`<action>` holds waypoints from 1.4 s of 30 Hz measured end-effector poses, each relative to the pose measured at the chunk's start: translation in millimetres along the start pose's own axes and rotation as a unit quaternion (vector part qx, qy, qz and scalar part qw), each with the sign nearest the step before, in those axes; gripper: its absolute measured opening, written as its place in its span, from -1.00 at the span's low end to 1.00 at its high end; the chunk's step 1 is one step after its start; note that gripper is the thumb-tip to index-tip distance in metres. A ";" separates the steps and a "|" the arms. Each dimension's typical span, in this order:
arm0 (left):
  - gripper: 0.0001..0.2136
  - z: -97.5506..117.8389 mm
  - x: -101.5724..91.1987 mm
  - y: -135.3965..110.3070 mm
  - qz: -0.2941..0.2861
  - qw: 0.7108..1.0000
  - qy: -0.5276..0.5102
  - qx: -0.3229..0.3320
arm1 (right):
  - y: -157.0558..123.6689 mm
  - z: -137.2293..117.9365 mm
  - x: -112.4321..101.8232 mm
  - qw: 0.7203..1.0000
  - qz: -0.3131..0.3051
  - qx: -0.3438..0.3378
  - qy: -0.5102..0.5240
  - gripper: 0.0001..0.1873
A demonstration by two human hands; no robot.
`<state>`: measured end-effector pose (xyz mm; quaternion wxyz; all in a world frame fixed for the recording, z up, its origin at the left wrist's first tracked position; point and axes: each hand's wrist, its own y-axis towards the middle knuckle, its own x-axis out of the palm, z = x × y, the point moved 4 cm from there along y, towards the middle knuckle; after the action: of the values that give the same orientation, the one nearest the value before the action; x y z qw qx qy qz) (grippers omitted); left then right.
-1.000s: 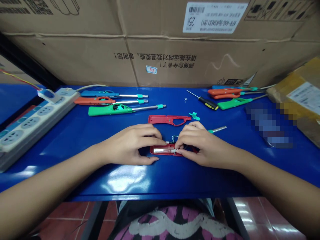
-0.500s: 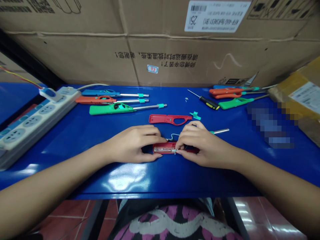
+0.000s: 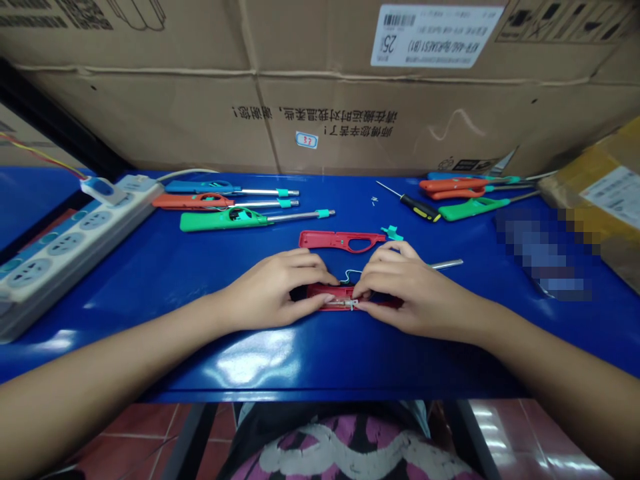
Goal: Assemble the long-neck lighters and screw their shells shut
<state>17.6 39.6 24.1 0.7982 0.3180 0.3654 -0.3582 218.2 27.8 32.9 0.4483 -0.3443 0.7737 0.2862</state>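
Note:
An opened red lighter shell (image 3: 345, 291) lies on the table between my hands. Inside it sits a clear fuel tank (image 3: 334, 301) with a pale fitting (image 3: 354, 305) at its right end. My left hand (image 3: 287, 288) grips the shell's left end, its thumb lying over the tank. At the fitting, the thumb and fingers of my right hand (image 3: 407, 288) are closed, covering the shell's trigger part. A thin pale wire (image 3: 349, 273) loops behind the shell, and a metal tube (image 3: 449, 265) sticks out beyond my right hand. The matching red shell half (image 3: 327, 240) rests just behind.
A teal piece (image 3: 393, 233) touches the loose half's tip. Several long lighters, one a green lighter (image 3: 225, 220), lie left; more, including an orange lighter (image 3: 453, 187), lie right near a screwdriver (image 3: 420, 207) and tiny screws (image 3: 374, 201). A power strip (image 3: 65, 243) and cardboard box (image 3: 200, 127) border the table.
My left thumb has moved up and right, from the shell's near edge onto the clear tank. My right fingers stay at the fitting. The view has shifted slightly.

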 end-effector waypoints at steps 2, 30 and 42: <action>-0.78 -0.2 0.3 -0.2 -0.002 1.000 -0.006 -0.001 | 0.4 1.4 -0.7 1.000 0.006 0.008 0.006 -0.90; -0.77 9.7 -2.3 -4.2 0.033 0.983 0.099 0.148 | -18.6 48.3 -31.0 0.989 -0.094 0.112 -0.002 -0.90; -0.78 2.5 -9.9 -4.3 0.030 0.981 0.125 0.144 | -22.5 40.5 -38.2 0.984 -0.124 0.120 0.037 -0.97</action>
<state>10.3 38.7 32.4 0.7025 0.4824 0.3974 -0.3405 269.9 55.3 46.3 0.4893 -0.3916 0.7699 0.1204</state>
